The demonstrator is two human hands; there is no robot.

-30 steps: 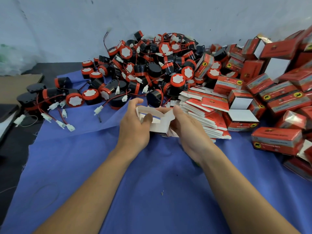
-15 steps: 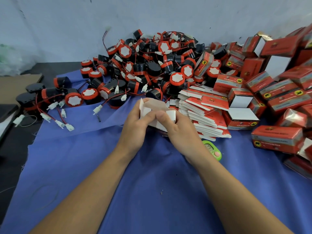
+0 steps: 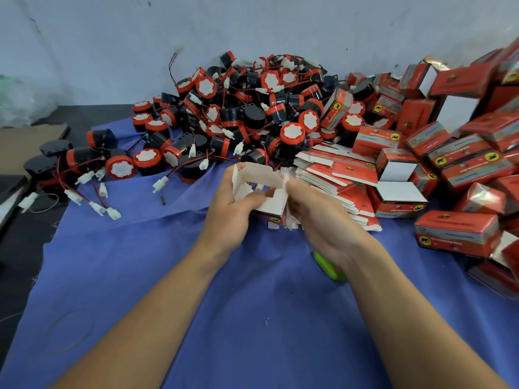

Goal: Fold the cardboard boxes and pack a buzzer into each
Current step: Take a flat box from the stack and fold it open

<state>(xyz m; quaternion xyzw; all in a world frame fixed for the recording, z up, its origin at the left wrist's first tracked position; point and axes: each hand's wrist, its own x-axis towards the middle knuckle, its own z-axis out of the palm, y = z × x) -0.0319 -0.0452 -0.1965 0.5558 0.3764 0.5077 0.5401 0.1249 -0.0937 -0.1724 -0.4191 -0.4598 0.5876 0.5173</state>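
Both hands met at the middle of the view on one half-formed box (image 3: 264, 189), white inside showing. The left hand (image 3: 233, 211) gripped its left end, thumb and fingers curled round the card. The right hand (image 3: 323, 223) was at the right end, but its fingers were blurred, so whether it pinched a flap or only pressed on it could not be told. The box's long axis ran from 9 to 3 o'clock between the hands, with its open side turned up toward the wearer.

The heap of buzzers (image 3: 266, 108) lay at 12 o'clock, just beyond the box, with the nearest of them almost touching its far edge. Looser ones trailed out toward 10 o'clock, their wires and white plugs spread on the cloth. Judging by this, the left hand had the shorter reach to a free buzzer, while the right could keep the box.

The stack of flat boxes (image 3: 337, 181) sat just beside the right hand at 2 o'clock, and closed boxes (image 3: 455, 234) were piled from 1 to 4 o'clock. A green object (image 3: 328, 266) showed partly under the right wrist. Everything rested on a wrinkled blue cloth (image 3: 252, 318) over a dark table (image 3: 16, 248), against a pale wall (image 3: 252, 23). A cardboard sheet (image 3: 25, 144) lay at 9 o'clock.
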